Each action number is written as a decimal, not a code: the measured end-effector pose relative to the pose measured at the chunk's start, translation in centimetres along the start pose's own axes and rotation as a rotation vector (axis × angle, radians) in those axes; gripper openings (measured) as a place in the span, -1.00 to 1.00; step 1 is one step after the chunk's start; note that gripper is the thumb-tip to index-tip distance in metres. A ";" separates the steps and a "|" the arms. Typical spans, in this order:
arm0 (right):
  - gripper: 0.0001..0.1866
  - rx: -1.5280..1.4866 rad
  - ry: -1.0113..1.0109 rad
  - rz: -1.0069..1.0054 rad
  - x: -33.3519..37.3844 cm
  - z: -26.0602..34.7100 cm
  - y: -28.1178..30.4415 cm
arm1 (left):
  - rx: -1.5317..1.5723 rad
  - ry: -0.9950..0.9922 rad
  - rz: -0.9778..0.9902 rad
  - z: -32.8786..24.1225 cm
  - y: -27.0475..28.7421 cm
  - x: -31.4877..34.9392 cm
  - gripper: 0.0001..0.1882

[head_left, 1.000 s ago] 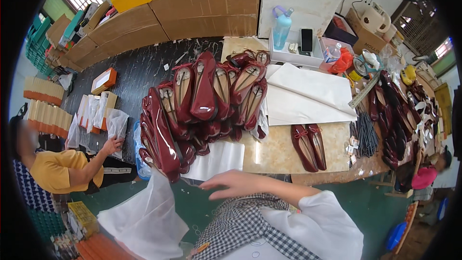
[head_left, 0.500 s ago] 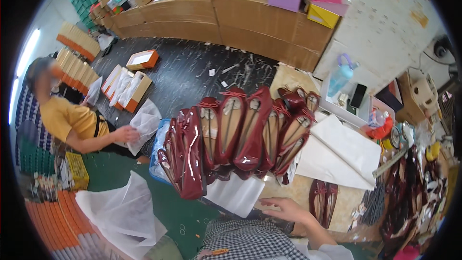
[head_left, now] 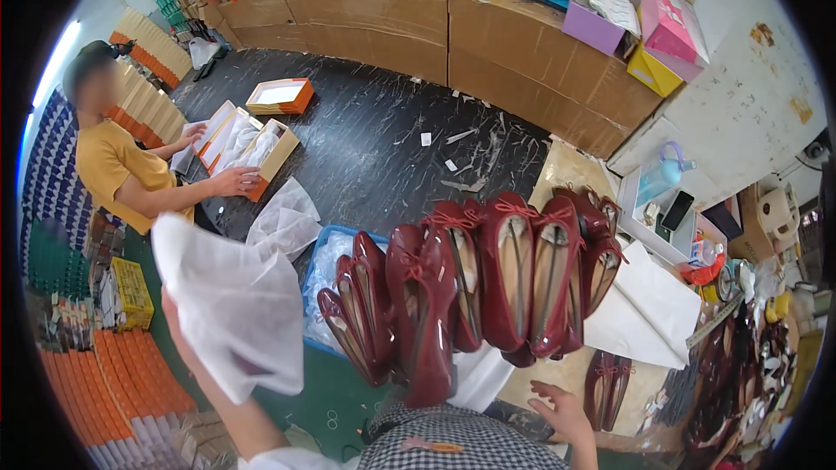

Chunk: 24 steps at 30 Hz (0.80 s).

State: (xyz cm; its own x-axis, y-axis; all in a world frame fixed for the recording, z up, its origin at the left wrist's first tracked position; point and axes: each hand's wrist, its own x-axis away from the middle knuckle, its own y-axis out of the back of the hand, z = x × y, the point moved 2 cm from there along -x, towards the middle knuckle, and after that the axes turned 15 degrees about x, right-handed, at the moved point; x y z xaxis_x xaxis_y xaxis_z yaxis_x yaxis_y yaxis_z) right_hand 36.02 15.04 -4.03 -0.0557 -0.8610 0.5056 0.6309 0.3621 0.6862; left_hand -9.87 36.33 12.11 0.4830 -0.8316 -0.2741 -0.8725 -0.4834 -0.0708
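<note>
A dense stack of glossy dark red ballet flats fills the middle of the frame, blocking any straight path from the lower edge to the tan worktop behind it. The left hand, lower left, is hidden behind a white tissue sheet that also screens the blue plastic crate beside it. The right hand, lower centre, has a narrow gap between the stack and a lone pair of dark red flats. White folded paper sheets cover the worktop at the right. The dark floor, upper centre, lies mostly open, bounded by long brown cardboard cartons.
</note>
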 end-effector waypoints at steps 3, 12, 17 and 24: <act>-0.56 -0.122 -0.145 -0.064 0.8 1.5 -1.6 | 0.344 0.254 0.235 3.7 -6.4 -5.3 -0.57; -0.46 -0.023 -0.446 0.067 3.7 6.1 -4.8 | 0.297 0.039 0.566 12.7 -34.9 -13.3 -0.72; -0.54 -0.047 -0.426 0.036 4.3 3.3 -8.1 | 0.237 0.075 0.719 20.6 -44.8 -9.3 -0.72; -0.53 0.014 -0.345 -0.071 4.1 4.4 -7.1 | 0.196 0.234 0.663 23.5 -39.5 -9.0 -0.70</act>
State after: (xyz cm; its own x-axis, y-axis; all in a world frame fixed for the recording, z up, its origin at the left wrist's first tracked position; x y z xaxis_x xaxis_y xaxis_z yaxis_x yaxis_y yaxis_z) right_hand 27.93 10.56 -4.51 -0.3585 -0.7139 0.6016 0.6053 0.3129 0.7320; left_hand 18.49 69.30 -5.17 -0.1673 -0.9799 -0.1083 -0.9738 0.1814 -0.1371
